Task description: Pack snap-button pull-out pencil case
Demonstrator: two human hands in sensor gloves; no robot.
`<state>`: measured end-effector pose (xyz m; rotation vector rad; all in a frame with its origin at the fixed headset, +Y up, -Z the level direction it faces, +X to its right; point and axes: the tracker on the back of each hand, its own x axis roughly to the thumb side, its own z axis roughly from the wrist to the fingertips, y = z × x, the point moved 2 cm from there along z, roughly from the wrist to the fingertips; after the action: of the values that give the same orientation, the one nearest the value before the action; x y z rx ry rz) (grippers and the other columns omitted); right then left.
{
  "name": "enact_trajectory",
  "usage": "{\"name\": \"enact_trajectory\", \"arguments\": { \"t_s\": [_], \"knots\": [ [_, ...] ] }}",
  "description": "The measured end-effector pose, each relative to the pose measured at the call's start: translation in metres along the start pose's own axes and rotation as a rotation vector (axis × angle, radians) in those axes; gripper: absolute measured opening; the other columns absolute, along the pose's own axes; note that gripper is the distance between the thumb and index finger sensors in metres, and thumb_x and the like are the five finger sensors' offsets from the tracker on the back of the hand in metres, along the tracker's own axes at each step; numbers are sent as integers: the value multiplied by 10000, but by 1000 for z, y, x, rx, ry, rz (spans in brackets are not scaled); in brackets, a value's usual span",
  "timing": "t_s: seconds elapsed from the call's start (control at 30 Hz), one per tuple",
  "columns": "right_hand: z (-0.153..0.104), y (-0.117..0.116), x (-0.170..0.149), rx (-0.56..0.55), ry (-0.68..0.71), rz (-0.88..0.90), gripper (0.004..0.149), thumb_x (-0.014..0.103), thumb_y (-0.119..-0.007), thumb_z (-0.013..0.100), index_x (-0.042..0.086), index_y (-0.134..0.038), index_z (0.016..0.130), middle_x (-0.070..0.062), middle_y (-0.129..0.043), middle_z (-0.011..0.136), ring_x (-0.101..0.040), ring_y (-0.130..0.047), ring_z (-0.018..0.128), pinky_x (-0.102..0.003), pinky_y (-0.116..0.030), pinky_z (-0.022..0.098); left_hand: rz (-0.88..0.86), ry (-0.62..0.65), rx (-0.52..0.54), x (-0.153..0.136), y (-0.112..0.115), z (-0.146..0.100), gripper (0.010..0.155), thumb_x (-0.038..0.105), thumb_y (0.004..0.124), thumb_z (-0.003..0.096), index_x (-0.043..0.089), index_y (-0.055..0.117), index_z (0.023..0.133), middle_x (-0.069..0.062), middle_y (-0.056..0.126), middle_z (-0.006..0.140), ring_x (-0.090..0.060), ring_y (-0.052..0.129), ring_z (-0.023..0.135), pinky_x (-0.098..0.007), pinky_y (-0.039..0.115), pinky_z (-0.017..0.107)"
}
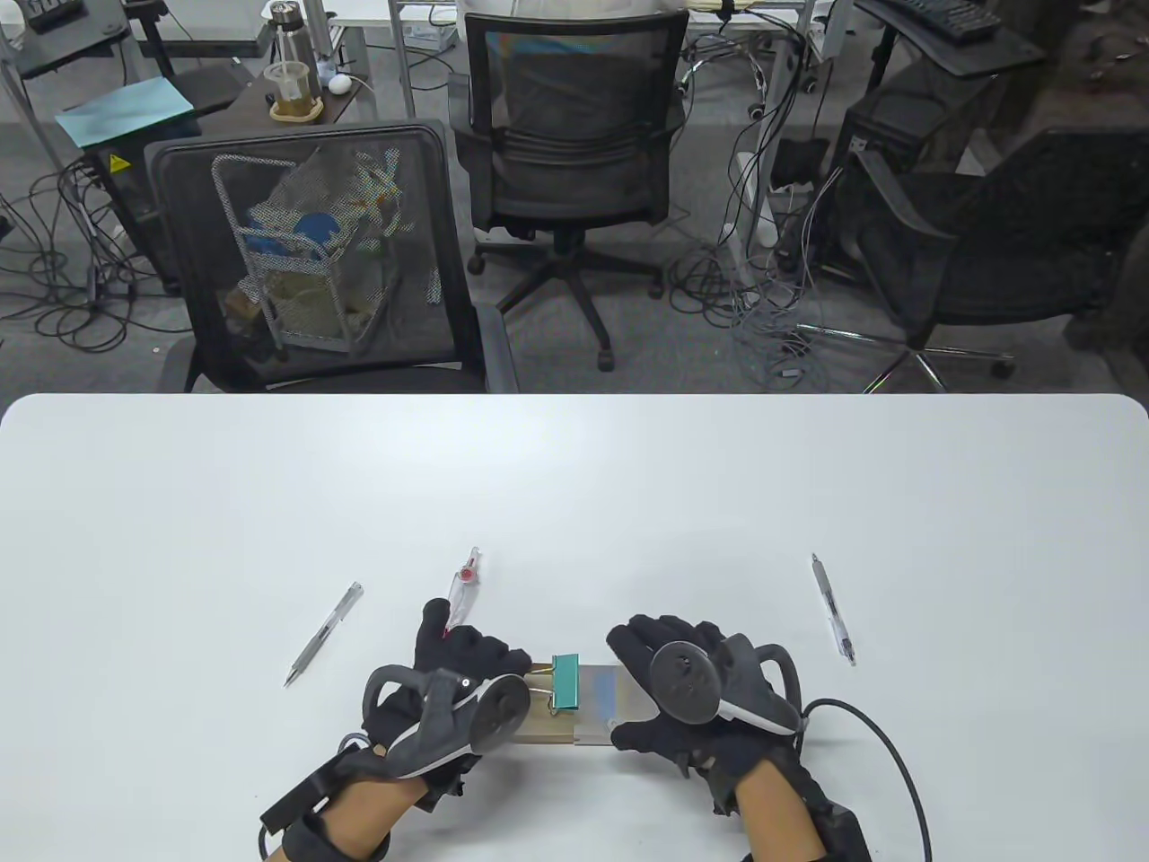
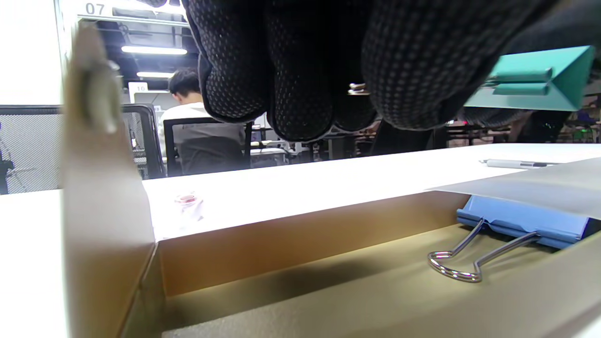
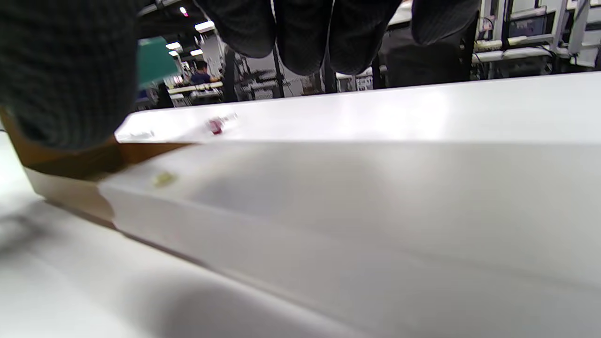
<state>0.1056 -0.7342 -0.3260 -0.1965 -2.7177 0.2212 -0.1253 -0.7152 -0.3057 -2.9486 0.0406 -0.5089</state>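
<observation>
Case: the pencil case (image 1: 583, 714) lies at the table's (image 1: 574, 485) near edge, six o'clock, between both hands; its tan drawer (image 2: 328, 263) is pulled out leftward from a pale sleeve (image 3: 375, 225).
Long axis: three-to-nine o'clock, open end toward nine.
Handling: likely light, thin card, easily crushed; hold the sleeve by its long sides, push the drawer at its end flap.
Contents: blue clip (image 2: 521, 225) inside.
Left hand (image 1: 449, 691): fingers bunched, holding a green clip (image 1: 566, 684) above the drawer.
Right hand (image 1: 700, 691): resting on the sleeve; its finger spread I cannot tell.
Loose: pens at ten o'clock (image 1: 323, 634) and two o'clock (image 1: 833, 609).
</observation>
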Motion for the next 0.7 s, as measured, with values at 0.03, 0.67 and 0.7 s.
{"name": "enact_trajectory", "arguments": {
  "t_s": [0.03,0.67,0.7],
  "knots": [
    [2,-5,-3,26,-16,-19,957,670,-883,272,332,-497,1080,7,-529,1189,-327,-568,1076,-632,-455,767,0,-2,1,-1,0,0,525,484,923,319,351,923,827,109,988,814,-194,964,821,-629,451,838],
    [10,-25,-13,125,-71,-58,910,609,-916,269,341,-545,1056,28,-636,1138,-303,-700,1015,-608,-585,738,130,-34,-133,0,12,6,519,477,932,320,364,924,827,115,986,825,-190,961,835,-627,448,841],
    [10,-26,-13,123,-71,-55,910,609,-915,271,342,-542,1057,28,-633,1140,-301,-697,1017,-609,-581,738,140,-33,-150,1,15,8,519,476,933,319,366,925,826,118,986,824,-188,962,835,-626,447,842]
  ]
}}
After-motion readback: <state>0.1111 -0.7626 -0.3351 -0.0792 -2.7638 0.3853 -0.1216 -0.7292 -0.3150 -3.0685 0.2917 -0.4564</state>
